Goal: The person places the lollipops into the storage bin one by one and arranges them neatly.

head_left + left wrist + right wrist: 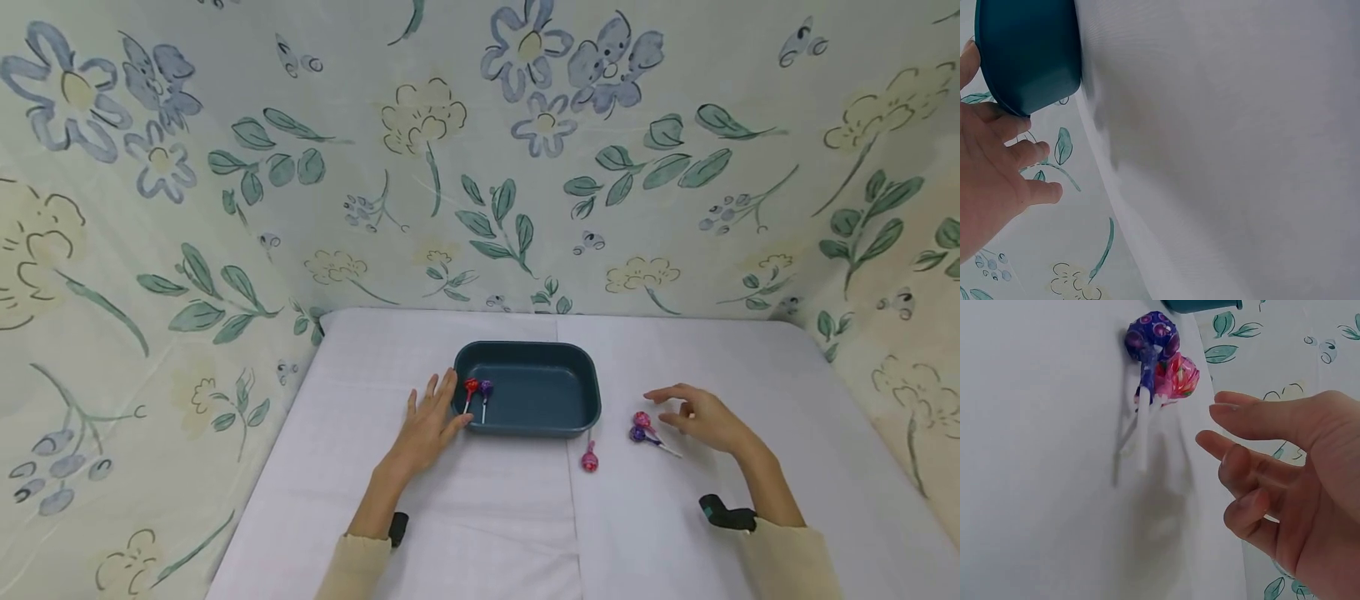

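Note:
A dark teal rectangular tray (pixel 536 430) stands on the table, with a red lollipop (pixel 471 386) and a purple lollipop (pixel 486 389) leaning inside its left end. My left hand (pixel 423 429) touches the tray's left side with fingers spread; the left wrist view shows them against its outer wall. To the right of the tray, a purple lollipop (pixel 1152 339) and a pink lollipop (pixel 1179 376) lie together. Just beside them hovers my right hand (pixel 705 419), thumb and fingers apart, holding nothing. Another pink lollipop (pixel 590 460) lies in front of the tray, its stick toward it.
A white cloth (pixel 480 517) covers the table. Flower-patterned fabric (pixel 480 167) hangs behind it and along both sides. Dark straps with small devices (pixel 727 514) sit at the wrists.

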A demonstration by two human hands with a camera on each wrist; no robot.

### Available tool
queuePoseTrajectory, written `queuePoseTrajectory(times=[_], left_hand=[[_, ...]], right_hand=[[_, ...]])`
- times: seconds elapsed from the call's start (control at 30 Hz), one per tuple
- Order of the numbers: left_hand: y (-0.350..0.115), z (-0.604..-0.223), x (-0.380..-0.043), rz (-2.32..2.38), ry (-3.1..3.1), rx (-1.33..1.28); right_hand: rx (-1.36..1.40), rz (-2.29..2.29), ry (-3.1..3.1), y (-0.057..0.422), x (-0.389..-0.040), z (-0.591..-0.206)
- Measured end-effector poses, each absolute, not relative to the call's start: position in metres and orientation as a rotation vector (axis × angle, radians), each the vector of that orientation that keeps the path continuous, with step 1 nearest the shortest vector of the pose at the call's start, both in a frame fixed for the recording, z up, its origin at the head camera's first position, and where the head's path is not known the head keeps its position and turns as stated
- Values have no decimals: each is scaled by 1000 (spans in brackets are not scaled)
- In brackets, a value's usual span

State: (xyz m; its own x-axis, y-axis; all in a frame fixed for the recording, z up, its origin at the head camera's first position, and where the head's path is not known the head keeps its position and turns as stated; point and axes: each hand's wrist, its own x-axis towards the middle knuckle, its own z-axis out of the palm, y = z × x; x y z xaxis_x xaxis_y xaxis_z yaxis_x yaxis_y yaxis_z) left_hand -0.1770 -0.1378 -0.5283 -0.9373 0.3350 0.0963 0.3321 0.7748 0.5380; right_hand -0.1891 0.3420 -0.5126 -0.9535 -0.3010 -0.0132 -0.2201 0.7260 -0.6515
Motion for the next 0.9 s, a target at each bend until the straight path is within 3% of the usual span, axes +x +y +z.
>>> queuePoseTrajectory(times=[0.9], left_hand=[[-138,-526,-176,883,2953,545]], right_hand=[[-395,-1064,2671,335,-194,-528]])
